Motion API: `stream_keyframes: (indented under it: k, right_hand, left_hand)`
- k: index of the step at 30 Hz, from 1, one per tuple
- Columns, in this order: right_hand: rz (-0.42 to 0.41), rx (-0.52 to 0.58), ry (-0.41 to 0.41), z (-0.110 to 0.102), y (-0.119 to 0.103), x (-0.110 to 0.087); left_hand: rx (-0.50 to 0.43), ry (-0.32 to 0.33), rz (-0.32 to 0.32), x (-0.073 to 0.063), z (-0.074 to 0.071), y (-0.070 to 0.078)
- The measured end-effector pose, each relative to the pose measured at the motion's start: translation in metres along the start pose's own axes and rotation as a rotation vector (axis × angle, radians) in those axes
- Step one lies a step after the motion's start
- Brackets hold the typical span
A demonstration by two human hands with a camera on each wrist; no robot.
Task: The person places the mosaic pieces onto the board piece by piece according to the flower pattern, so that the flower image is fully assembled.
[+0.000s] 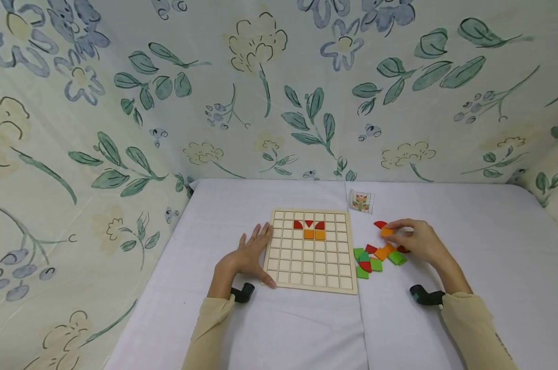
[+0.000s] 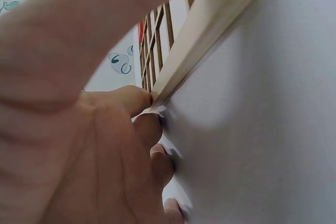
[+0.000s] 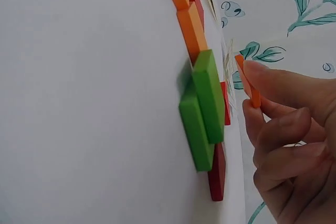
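Note:
A wooden grid board (image 1: 297, 267) lies flat on the table. Along its upper rows sit red pieces (image 1: 319, 225) in three cells and two orange square tiles (image 1: 309, 234) below them. My left hand (image 1: 246, 258) rests at the board's left edge, fingers spread, the thumb by the near corner; the left wrist view shows fingertips touching the wooden rim (image 2: 197, 38). Between thumb and fingers, my right hand (image 1: 422, 240) pinches an orange tile (image 3: 255, 97), raised above the loose pieces. Under and beside that hand lie green tiles (image 3: 207, 98), orange tiles and red pieces, some overlapping.
Behind the board's far right corner lies a small pattern card (image 1: 361, 202). The loose pile (image 1: 376, 264) adjoins the board's right edge. White cloth (image 1: 307, 329) covers the table, with a floral curtain (image 1: 260, 128) behind. Black wrist cameras (image 1: 426, 296) sit by both sleeves.

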State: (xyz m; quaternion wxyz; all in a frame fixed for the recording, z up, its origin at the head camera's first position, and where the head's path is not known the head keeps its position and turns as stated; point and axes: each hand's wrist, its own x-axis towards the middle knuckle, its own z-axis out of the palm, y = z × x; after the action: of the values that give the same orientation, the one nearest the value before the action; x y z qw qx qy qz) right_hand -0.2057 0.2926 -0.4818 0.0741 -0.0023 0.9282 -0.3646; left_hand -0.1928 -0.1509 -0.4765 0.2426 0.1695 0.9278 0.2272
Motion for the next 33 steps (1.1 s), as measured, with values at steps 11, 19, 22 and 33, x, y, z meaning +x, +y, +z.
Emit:
stream_keyframes:
  k: [11,19,22,33]
  right_hand:
    - [-0.073,0.084,-0.025,0.008,-0.02,-0.002]
    - [-0.147,0.154,-0.079,0.033,-0.06,0.004]
    - [-0.173,0.168,-0.092,0.047,-0.078,0.009]
    - [-0.333,0.163,-0.138,0.102,-0.124,0.034]
  left_hand:
    - [0.0,-0.002,0.005,0.002,0.0,0.0]
    - [0.005,0.002,0.008,0.002,0.0,-0.001]
    - [0.005,0.005,0.016,0.002,0.0,-0.001]
    - [0.013,0.002,0.014,0.001,0.0,0.0]
